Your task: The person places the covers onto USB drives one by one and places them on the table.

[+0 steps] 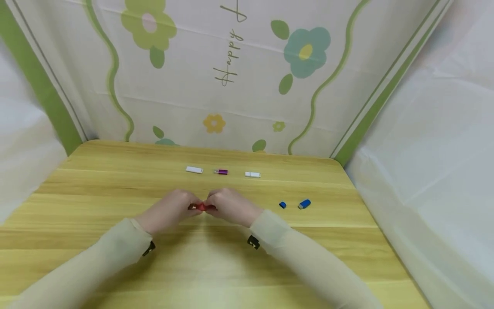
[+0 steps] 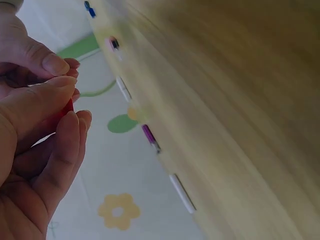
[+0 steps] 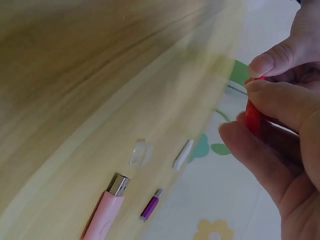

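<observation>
Both hands meet over the middle of the table around a small red USB stick (image 1: pixel 201 207), whose ends are mostly covered by fingers. My left hand (image 1: pixel 173 211) pinches it from the left between thumb and fingertips. From the other side my right hand (image 1: pixel 231 207) pinches it too, the two thumbs almost touching. Red shows between the right thumb and fingers (image 3: pixel 253 115) in the right wrist view; its plug cannot be seen. Below the hands in that view lie a pink USB stick (image 3: pixel 104 215) with a bare metal plug and a clear cap (image 3: pixel 140 153).
Along the back of the wooden table (image 1: pixel 115 189) lie a white stick (image 1: pixel 194 170), a purple USB stick (image 1: pixel 221 171) and a white capped USB stick (image 1: pixel 252 174). To the right are a blue cap (image 1: pixel 283 204) and a blue USB stick (image 1: pixel 304 204). A flowered curtain (image 1: pixel 247 98) hangs behind.
</observation>
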The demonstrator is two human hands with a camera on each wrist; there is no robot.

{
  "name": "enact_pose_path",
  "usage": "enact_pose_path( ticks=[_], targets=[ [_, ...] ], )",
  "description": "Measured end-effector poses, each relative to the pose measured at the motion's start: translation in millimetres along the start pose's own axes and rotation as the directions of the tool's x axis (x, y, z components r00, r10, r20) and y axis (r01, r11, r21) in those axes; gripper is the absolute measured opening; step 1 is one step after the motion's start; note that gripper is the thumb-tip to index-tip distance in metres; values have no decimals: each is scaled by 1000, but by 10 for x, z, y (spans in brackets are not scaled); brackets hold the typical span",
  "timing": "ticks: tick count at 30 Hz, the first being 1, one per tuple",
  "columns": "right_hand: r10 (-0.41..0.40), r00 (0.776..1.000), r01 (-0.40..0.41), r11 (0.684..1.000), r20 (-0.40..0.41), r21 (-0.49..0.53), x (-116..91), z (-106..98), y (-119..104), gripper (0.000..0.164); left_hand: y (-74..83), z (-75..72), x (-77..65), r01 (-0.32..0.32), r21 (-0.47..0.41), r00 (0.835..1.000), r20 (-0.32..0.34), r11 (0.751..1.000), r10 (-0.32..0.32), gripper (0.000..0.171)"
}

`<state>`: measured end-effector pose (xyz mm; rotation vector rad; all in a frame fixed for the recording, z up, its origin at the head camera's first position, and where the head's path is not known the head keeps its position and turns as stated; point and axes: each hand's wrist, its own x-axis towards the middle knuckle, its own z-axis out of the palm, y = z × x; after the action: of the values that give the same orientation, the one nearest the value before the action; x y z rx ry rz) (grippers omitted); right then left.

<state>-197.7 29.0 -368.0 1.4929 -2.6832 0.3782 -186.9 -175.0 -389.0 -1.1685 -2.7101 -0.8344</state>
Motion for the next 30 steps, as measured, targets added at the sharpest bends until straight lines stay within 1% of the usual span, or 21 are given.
enact_pose_path(
  ticks=[3,6,10,13,16,20,22,26,30],
  targets=[
    [41,999,-42,999,32,27,103,51,76,13,-118,-1,41,54,-12,998,40,998,-53,6],
    [93,994,-97,994,61,57,214,113,161,14,-251,0,99,81,0,995,64,997,-81,7],
    [172,981,-181,978,86,101,380,177,259,14,-442,-16,210,95,18,992,87,995,-96,6],
    [211,972,-222,969,104,110,495,203,314,11,-573,-41,293,92,37,990,102,995,-96,5],
    [223,968,-235,965,114,112,587,225,367,10,-693,-64,362,83,60,990,111,995,-89,3],
    [238,964,-249,964,116,96,688,261,446,11,-825,-87,429,101,68,986,127,993,-109,4],
    [240,963,-250,965,120,74,739,275,475,10,-873,-104,453,127,65,981,142,990,-135,5],
    [250,958,-257,966,139,31,845,294,516,9,-921,-151,506,182,47,966,178,982,-187,5],
    [274,949,-279,960,159,10,940,310,549,9,-990,-183,563,208,42,957,199,977,-212,6]
  ],
)
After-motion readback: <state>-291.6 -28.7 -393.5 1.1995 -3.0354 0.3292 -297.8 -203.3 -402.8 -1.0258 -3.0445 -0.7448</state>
